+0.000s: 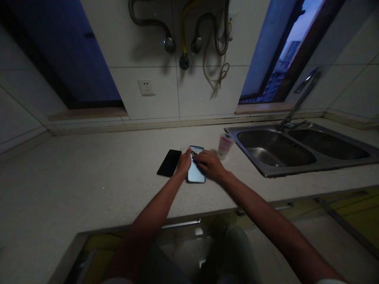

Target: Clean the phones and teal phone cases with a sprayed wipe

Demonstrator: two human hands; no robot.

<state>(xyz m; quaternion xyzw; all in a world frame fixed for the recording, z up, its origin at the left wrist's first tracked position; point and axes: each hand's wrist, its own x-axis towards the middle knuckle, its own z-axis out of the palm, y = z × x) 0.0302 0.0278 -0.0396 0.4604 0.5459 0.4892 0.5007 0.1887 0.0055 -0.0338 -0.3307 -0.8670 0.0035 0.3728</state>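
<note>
A pale blue phone case [196, 173] with a dark rim lies flat on the counter; whether a phone sits inside I cannot tell. My left hand [184, 161] grips its upper left edge, thumb at the top. Over the upper right part of the case, my right hand [209, 163] has its fingers bent together at a small dark spot near the top. What those fingertips hold, if anything, is too small to make out. Just left of my left hand lies a flat black phone [169, 163], dark side up. A clear plastic cup [225, 146] with pink print stands beyond my right hand.
The pale counter [89, 173] runs along a tiled wall with a socket [146, 87] and hanging hoses [217, 35]. At the right is a steel double sink [263, 167] with a tap [299, 100]. Drawer handles [182, 224] project below the counter's front edge.
</note>
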